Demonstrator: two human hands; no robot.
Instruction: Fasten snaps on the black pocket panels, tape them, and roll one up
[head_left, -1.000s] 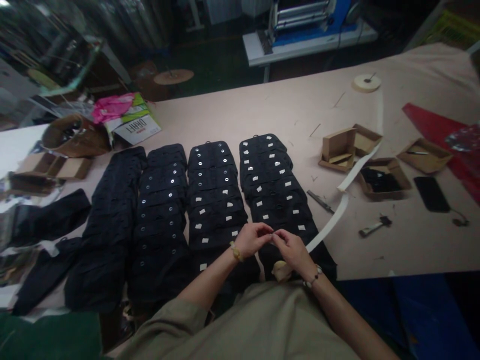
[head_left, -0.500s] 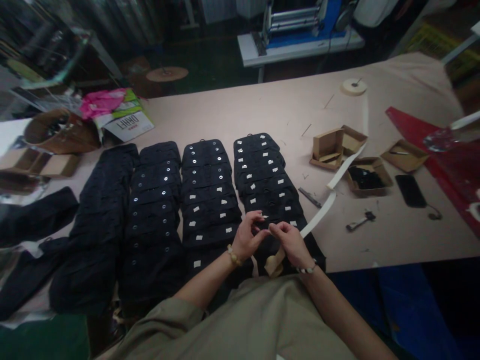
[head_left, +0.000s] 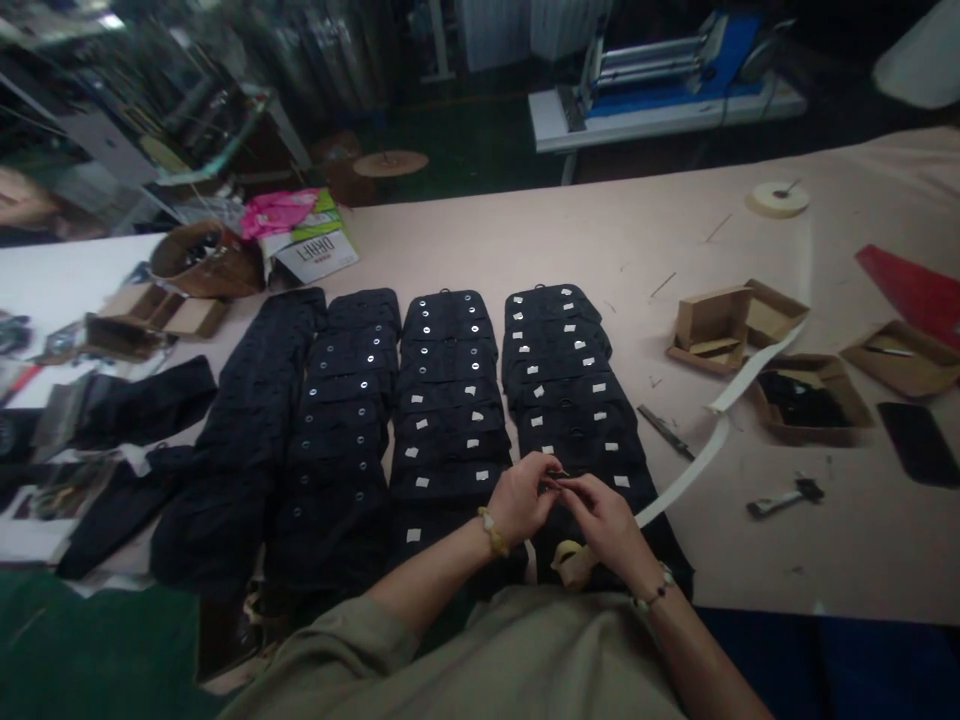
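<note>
Cream-white flat tape (head_left: 688, 478) runs over the pinkish desk (head_left: 525, 240) to the right hand (head_left: 609, 525), whose curled fingers meet those of the left hand (head_left: 523, 497) above the rightmost row of patch-dotted black fabric (head_left: 568, 385); I cannot tell what either grips. Lettering on a white cardboard box (head_left: 307, 262) seems to read "DRAFT".

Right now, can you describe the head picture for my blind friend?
A person's left hand and right hand are close together over the rightmost row of black fabric, dotted with white squares. More black rows lie left on the pale table; white tape and cardboard boxes sit to the right.
</note>
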